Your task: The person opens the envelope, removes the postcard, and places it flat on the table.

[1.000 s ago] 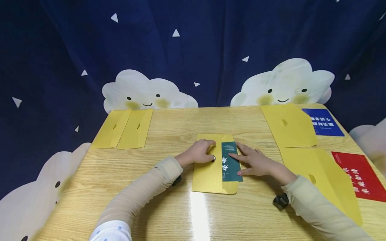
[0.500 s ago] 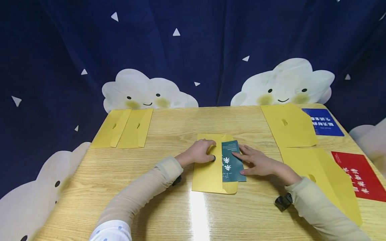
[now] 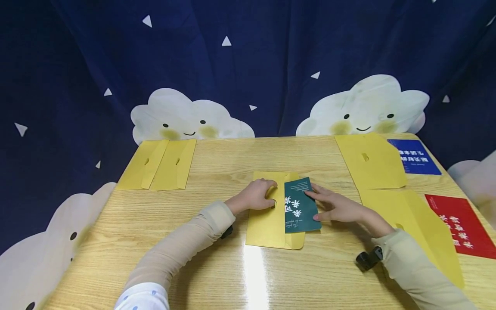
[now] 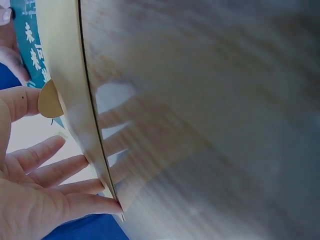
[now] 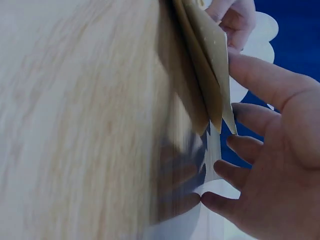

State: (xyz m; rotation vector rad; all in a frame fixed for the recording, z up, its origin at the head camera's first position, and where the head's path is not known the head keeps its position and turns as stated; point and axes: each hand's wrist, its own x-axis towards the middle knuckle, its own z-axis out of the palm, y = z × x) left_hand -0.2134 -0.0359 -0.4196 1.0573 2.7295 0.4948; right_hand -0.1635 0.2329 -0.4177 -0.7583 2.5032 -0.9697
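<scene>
In the head view a yellow envelope (image 3: pixel 265 230) lies flat with its flap turned out to the right. A green card (image 3: pixel 300 211) with white lettering sticks out of its mouth, slanted over the flap. My left hand (image 3: pixel 255 194) rests on the envelope, fingers spread; in the left wrist view its thumb (image 4: pixel 22 100) touches the half-round notch (image 4: pixel 50 102). My right hand (image 3: pixel 339 207) touches the card's outer edge, with index finger and thumb tips on its upper face. The right wrist view shows its other fingers (image 5: pixel 232 172) fairly straight. The card's inner part is hidden inside the envelope.
Two folded yellow envelopes (image 3: pixel 170 165) lie at the back left. On the right lie an opened yellow envelope (image 3: pixel 372 165) by a blue card (image 3: pixel 420 161), and another opened envelope (image 3: pixel 422 232) by a red card (image 3: pixel 463 228). A dark curtain (image 3: pixel 271 64) hangs behind the table.
My right hand has moved to the right, and more of the green card shows out of the envelope. The card has turned slightly. My left hand and the envelope stay in place.
</scene>
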